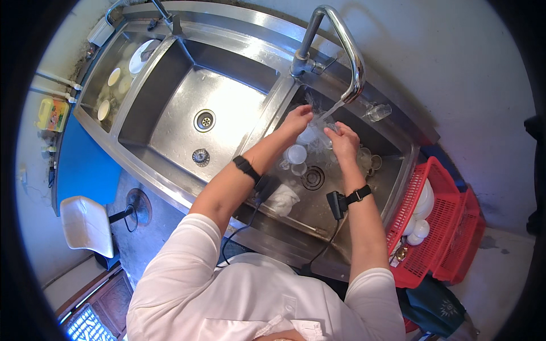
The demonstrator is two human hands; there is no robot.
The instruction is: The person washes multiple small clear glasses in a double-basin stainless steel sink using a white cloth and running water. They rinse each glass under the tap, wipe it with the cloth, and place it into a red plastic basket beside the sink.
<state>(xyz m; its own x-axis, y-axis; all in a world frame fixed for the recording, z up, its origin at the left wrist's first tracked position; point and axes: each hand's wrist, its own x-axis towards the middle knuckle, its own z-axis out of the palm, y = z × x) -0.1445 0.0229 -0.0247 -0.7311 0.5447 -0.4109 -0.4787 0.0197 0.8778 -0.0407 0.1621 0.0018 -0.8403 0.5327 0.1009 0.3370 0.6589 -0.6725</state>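
Note:
In the right-hand basin of a stainless steel sink (384, 209), my right hand (344, 140) grips what looks like a clear glass (329, 135) under running water. My left hand (297, 120) is on the other side of the stream, fingers apart and slightly curled, with nothing visible in it. Splashing water blurs the space between my hands. Water falls from a chrome faucet (357, 70). Below my hands, white cups (296, 154) and a clear glass (298, 169) lie near the drain (312, 177). More small glasses (375, 162) lie right of my right wrist.
A white cloth (283, 200) lies at the basin's near side. One glass (379, 112) rests on the back ledge. The middle basin (230, 106) holds a loose strainer (200, 157). Bowls (103, 110) soak in the left basin. White dishes (420, 230) sit in a red plastic basket (443, 213) at right.

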